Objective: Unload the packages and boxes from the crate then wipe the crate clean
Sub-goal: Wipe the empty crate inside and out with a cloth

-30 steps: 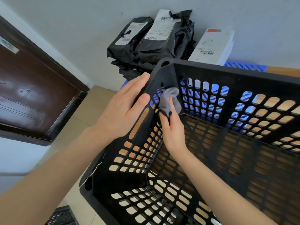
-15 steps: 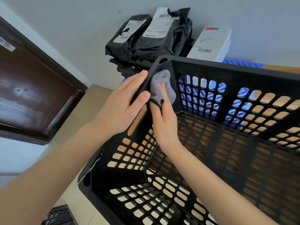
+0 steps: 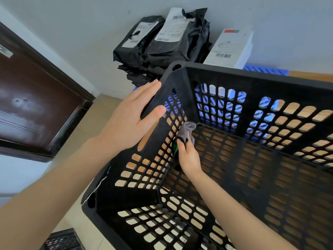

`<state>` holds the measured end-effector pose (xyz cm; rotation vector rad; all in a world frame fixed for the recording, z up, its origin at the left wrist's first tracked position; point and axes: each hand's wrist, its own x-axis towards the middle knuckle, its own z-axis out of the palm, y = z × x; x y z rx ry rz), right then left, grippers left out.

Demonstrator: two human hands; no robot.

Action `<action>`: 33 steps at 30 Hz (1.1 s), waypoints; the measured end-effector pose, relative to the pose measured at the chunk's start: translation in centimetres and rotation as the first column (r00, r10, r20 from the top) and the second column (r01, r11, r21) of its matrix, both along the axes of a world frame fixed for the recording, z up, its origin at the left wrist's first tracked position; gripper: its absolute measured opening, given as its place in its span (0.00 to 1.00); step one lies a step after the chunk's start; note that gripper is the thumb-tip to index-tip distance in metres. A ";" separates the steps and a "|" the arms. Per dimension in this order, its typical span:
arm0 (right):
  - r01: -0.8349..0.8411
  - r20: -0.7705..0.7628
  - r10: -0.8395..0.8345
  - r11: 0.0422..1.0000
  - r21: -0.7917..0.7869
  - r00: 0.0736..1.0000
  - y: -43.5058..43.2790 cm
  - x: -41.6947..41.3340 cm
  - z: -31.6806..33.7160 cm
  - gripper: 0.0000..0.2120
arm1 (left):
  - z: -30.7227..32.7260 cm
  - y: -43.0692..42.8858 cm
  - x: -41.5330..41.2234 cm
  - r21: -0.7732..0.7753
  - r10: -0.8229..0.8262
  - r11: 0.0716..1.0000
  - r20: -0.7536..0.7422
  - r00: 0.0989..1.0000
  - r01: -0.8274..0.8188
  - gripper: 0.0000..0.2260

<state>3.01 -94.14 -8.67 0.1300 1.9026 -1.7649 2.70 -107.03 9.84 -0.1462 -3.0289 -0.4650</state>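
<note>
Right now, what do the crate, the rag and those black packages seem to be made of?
Crate: rigid black plastic, matte, judging by its moulded lattice holes. Rag: soft grey cloth, perhaps knitted; it bunches into folds. Packages: thin black plastic film, slightly glossy; it crinkles and catches light.

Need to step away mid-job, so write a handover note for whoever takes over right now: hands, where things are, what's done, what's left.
Left hand grips the black crate by its left side, thumb inside, fingers outside.
Right hand holds a grey cloth against that side's inner face, low near the far corner.
Black packages and a white box lean on the room wall behind the crate; none show inside it.
Done: unloading. Left: wiping; how much is already wiped cannot be told.
</note>
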 end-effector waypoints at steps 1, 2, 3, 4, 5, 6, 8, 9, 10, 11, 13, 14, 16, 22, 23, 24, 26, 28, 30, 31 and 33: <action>0.026 0.004 -0.026 1.000 -0.009 1.000 -0.2 -0.1 0.3 0.24 | 0.0 0.0 0.0 0.007 -0.001 1.000 0.001 1.000 0.001 0.28; 0.071 0.013 -0.070 0.997 -0.034 0.997 -0.4 -0.2 1.0 0.22 | 0.0 0.0 0.0 0.020 -0.006 1.000 0.002 1.000 0.006 0.28; 0.128 0.012 -0.128 0.989 -0.069 0.992 -0.6 -0.3 2.0 0.19 | 0.1 0.1 0.1 0.036 -0.011 0.999 0.005 1.000 0.011 0.28; 0.173 -0.029 -0.176 0.980 -0.103 0.984 -0.7 -0.4 3.2 0.16 | 0.1 0.1 0.1 0.051 -0.014 0.999 0.008 1.000 0.014 0.28; 0.186 -0.097 -0.201 0.972 -0.143 0.975 -0.8 -0.3 4.4 0.16 | 0.1 0.1 0.1 0.061 -0.015 0.998 0.008 1.000 0.015 0.28; 0.166 -0.168 -0.199 0.967 -0.194 0.965 -0.8 -0.2 5.6 0.17 | 0.1 0.1 0.1 0.068 -0.015 0.998 0.005 1.000 0.015 0.28; 0.077 -0.335 -0.164 0.963 -0.259 0.928 -1.0 -0.1 7.9 0.23 | 0.1 0.1 0.0 0.079 -0.022 0.997 -0.004 1.000 0.022 0.28; 0.048 -0.423 -0.160 0.964 -0.262 0.892 -1.1 -0.1 9.0 0.25 | 0.2 0.1 0.0 0.096 -0.034 0.995 -0.008 0.999 0.035 0.27; 0.030 -0.498 -0.164 0.963 -0.266 0.851 -1.3 -0.2 9.9 0.26 | 0.2 0.1 0.0 0.128 -0.053 0.990 -0.013 0.998 0.055 0.26; 0.013 -0.551 -0.169 0.961 -0.276 0.817 -1.4 -0.4 10.6 0.27 | 0.2 0.2 0.0 0.168 -0.074 0.983 -0.021 0.997 0.076 0.25; -0.006 -0.629 -0.160 0.967 -0.254 0.760 -1.3 -0.8 10.6 0.28 | 0.2 0.2 0.0 0.209 -0.085 0.974 -0.031 0.996 0.089 0.23; -0.005 -0.654 -0.152 0.973 -0.232 0.741 -1.1 -1.0 9.8 0.27 | 0.2 0.2 0.0 0.196 -0.072 0.978 -0.027 0.997 0.076 0.24; 0.010 -0.629 -0.141 0.978 -0.207 0.764 -0.7 -1.0 7.8 0.26 | 0.1 0.1 0.2 0.136 -0.031 0.990 -0.011 0.999 0.032 0.28; 0.013 -0.154 -0.015 1.000 -0.009 0.988 0.4 -0.1 0.8 0.24 | 0.2 0.2 0.3 0.099 0.024 0.995 0.017 1.000 -0.026 0.29; -0.008 -0.088 0.007 1.000 -0.001 0.996 0.6 -0.1 0.2 0.25 | 0.2 0.2 0.3 0.095 0.024 0.995 0.019 1.000 -0.026 0.29; -0.019 -0.053 0.019 1.000 0.002 0.998 0.7 -0.3 0.1 0.25 | 0.2 0.2 0.3 0.096 0.025 0.995 0.019 1.000 -0.026 0.29; 0.022 -0.037 -0.023 1.000 -0.018 0.999 0.5 -0.5 1.1 0.23 | 0.2 0.2 0.3 0.109 0.023 0.994 0.012 1.000 -0.024 0.28; 0.082 -0.120 -0.087 0.995 -0.054 0.989 0.1 -0.5 3.1 0.22 | 0.3 0.2 0.3 0.119 0.015 0.993 0.007 1.000 -0.016 0.28; 0.093 -0.260 -0.120 0.989 -0.116 0.958 -0.1 -0.2 5.1 0.23 | 0.2 0.2 0.3 0.120 0.006 0.993 0.002 1.000 -0.006 0.28; 0.068 -0.327 -0.117 0.985 -0.159 0.938 -0.3 0.1 6.2 0.24 | 0.2 0.1 0.2 0.123 0.002 0.992 -0.001 1.000 -0.002 0.28; 0.008 -0.472 -0.103 0.980 -0.199 0.876 -0.5 0.6 8.3 0.25 | 0.1 0.1 0.2 0.140 -0.008 0.990 -0.008 1.000 0.009 0.29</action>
